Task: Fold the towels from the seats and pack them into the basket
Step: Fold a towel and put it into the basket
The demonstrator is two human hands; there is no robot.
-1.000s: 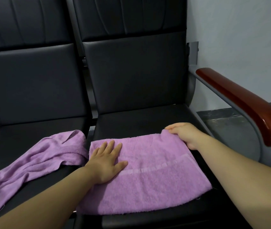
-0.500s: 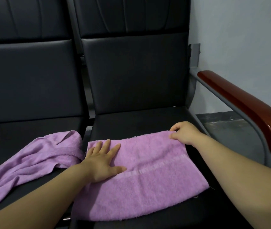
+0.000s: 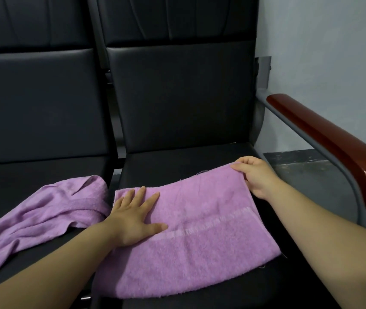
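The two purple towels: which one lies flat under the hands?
The flat towel on the right seat, beside the wooden armrest: left hand presses it, right hand grips its far corner. The crumpled towel lies on the left seat.

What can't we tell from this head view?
- Basket: nowhere in the head view, so its place is unknown.
- Crumpled towel: its far end is cut off by the left edge.
- Flat towel: layer count hidden, since only the top face shows.
- Right hand: the fingers under the corner it pinches are hidden by the towel.
- Left hand: lies flat and covers part of the towel's left end.
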